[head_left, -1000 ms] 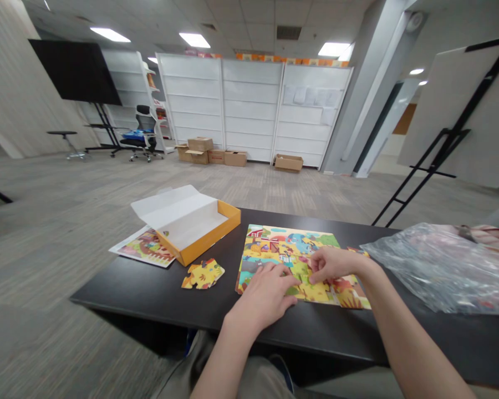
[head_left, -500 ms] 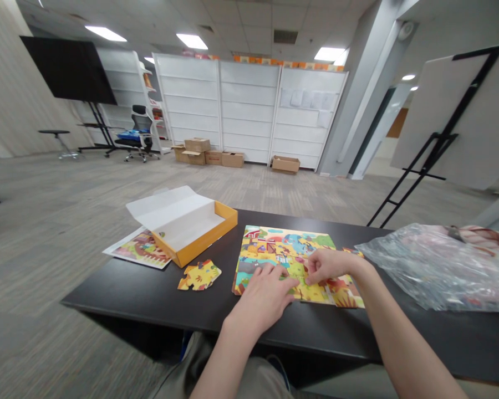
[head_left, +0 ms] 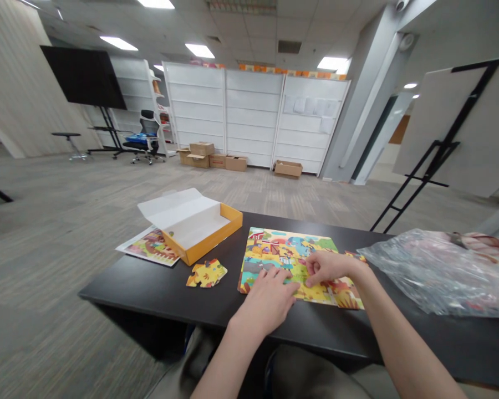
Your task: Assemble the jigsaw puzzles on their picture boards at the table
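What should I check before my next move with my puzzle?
1. Left hand resting on the puzzle: ok.
2. Right hand gripping a piece: cannot tell; the fingertips are too small to see clearly.
3. Every piece joined up: not ok; a loose bit of puzzle lies near the box.
4. Box open: ok.
5. Picture sheet showing fully: not ok; the box covers part.
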The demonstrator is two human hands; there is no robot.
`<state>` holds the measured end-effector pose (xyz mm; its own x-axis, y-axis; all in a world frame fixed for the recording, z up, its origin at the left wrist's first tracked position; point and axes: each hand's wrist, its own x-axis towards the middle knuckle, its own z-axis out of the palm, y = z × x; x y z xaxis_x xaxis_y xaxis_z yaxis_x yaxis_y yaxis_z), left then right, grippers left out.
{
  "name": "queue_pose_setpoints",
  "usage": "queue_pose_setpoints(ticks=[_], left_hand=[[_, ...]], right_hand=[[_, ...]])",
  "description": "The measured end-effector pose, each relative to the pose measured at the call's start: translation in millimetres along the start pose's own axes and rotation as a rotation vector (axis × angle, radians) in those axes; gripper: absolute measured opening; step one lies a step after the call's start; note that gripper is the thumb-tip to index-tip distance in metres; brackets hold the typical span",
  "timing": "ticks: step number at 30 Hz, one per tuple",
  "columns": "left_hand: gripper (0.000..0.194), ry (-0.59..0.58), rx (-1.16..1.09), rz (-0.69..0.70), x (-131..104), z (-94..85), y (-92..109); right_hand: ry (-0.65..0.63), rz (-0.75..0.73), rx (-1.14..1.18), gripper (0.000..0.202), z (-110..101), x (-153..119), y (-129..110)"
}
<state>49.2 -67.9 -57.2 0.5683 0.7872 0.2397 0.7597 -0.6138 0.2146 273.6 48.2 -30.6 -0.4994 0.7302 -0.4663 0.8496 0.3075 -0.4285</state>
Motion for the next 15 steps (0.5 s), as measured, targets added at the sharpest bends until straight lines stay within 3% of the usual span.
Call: queue_pose_setpoints(ticks=[4,7,10,12,15], left_hand=[[0.024,0.013,-0.115,-0.004,-1,-4.0,-5],[0.029,0.056,-0.239,-0.062,-10,-19.2,-23],[0.027,0.140,-0.280,-0.235,-31,-42.3,-55],[0.031,0.186,-0.226,-0.435,-50,-55.4,-78],[0.044,0.092,-0.124,-0.638,-75,-63.6,-104]], right_hand=[[0.010,0.030,-0.021,0.046,2,0,0],[0.035,0.012,-0.012,0.049,2,0,1],[0.133,-0.063,0.014,0.052,0,0,1],[0.211,-0.097,0.033,0.054,-1,1,0],[0.266,-0.085,0.071,0.055,0,2,-3]])
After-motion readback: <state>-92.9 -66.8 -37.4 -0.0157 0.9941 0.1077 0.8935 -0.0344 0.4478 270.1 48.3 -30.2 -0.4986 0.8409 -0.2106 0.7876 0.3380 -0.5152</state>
